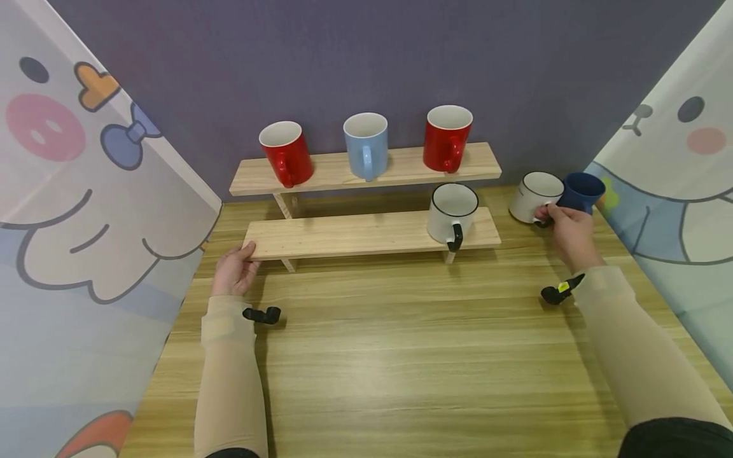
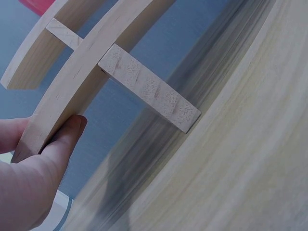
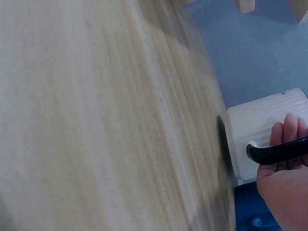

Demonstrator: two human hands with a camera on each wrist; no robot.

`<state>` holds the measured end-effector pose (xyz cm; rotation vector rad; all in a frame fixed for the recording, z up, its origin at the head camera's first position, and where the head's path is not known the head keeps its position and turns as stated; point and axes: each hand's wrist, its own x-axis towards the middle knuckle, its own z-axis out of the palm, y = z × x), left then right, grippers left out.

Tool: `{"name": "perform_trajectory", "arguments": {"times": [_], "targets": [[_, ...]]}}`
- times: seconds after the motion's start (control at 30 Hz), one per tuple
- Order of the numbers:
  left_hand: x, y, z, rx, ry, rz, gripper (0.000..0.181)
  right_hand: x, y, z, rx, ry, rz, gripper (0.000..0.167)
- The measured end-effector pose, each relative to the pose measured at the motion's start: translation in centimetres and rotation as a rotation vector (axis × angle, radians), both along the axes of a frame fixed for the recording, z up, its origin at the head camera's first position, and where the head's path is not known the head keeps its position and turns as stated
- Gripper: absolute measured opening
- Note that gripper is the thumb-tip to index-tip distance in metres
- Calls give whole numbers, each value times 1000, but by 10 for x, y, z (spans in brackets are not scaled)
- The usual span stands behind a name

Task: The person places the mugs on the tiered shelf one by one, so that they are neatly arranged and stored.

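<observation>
My left hand (image 1: 233,272) grips the left end of the lower board of a two-step wooden shelf (image 1: 343,235), thumb and fingers on opposite faces of the wood (image 2: 72,82). At the far right, my right hand (image 1: 574,236) holds a white mug (image 1: 529,200) by its black handle (image 3: 279,152). Whether that mug touches the table is hard to tell. Close behind my right hand stands a dark blue mug (image 1: 583,189). Another white mug with a black rim and handle (image 1: 449,216) sits upright on the lower board, toward its right end.
Along the upper board stand a red mug (image 1: 289,156), a light blue mug (image 1: 366,147) and a second red mug (image 1: 443,143), handles facing front. A grey wall (image 1: 366,57) rises behind the shelf. Cartoon-printed panels (image 1: 86,222) flank the wooden table (image 1: 401,356).
</observation>
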<state>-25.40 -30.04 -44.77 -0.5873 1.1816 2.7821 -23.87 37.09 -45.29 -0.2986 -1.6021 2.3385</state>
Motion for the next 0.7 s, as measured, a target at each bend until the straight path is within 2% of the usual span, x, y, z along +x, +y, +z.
{"name": "perform_trajectory", "arguments": {"times": [0.17,0.33,0.57,0.7], "targets": [[0,1,0,-16,-12,1,67,6,-4,5,-7,59,-3,29],[0,2,0,-13,-12,1,67,16,-7,13,-68,103,21,27],[1,1,0,-14,-2,-4,67,34,-9,30,-138,134,111,23],[2,0,0,-16,-8,-2,68,41,-13,39,-121,167,153,22]]}}
